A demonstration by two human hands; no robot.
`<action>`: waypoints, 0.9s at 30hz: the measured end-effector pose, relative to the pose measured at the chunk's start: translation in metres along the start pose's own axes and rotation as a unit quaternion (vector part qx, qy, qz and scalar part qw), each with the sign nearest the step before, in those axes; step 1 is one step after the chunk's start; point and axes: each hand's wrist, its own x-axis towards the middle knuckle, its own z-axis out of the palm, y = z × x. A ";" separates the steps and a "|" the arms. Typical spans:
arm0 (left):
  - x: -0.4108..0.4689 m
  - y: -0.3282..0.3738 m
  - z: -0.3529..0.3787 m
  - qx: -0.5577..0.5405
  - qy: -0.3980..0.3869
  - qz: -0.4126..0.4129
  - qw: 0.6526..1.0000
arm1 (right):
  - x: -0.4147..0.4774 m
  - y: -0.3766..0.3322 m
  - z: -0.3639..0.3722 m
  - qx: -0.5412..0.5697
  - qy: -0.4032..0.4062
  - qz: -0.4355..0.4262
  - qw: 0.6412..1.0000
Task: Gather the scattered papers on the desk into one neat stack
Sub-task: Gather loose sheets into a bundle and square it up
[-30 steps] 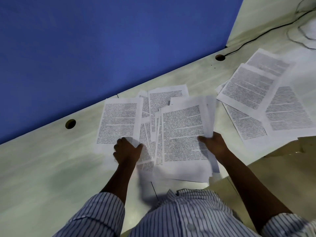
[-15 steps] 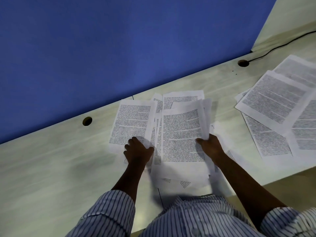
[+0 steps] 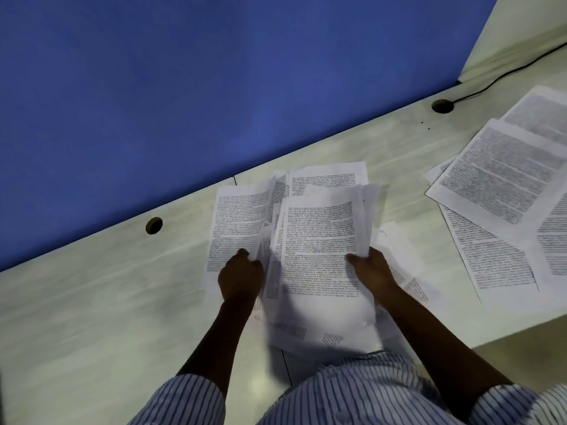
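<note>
White printed paper sheets (image 3: 319,240) fanned on pale wood-grain desk (image 3: 92,302) | L hand (image 3: 241,277) fingers curled, pinching left sheets | R hand (image 3: 372,269) gripping pile's right edge | risk: loose sheets buckle/slip when squeezed.

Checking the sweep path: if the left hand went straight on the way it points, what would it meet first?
The left hand points away toward the blue partition. First in line is the left sheet it grips, then bare desk, then probably the partition.

The pale desk (image 3: 92,302) bears printed papers (image 3: 319,240) and a black cable (image 3: 497,78).
</note>
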 end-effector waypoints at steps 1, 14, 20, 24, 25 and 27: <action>-0.006 0.008 0.002 -0.015 0.006 0.032 0.999 | 0.000 -0.002 0.002 0.002 -0.008 -0.002 1.000; -0.054 0.055 0.041 -0.140 -0.165 0.270 0.938 | 0.004 -0.021 -0.002 -0.103 -0.023 -0.027 0.994; -0.030 0.011 0.027 -0.045 -0.059 -0.004 0.997 | 0.005 -0.020 -0.060 -0.134 0.102 -0.038 0.985; -0.013 0.022 0.020 -0.077 -0.072 -0.010 0.994 | 0.001 -0.012 -0.085 -0.140 0.126 -0.036 0.982; -0.010 0.030 0.019 -0.084 -0.077 -0.008 0.993 | 0.000 -0.011 -0.086 -0.143 0.122 -0.036 0.981; -0.005 0.049 0.021 -0.092 -0.086 0.003 0.992 | 0.000 -0.011 -0.086 -0.139 0.111 -0.038 0.983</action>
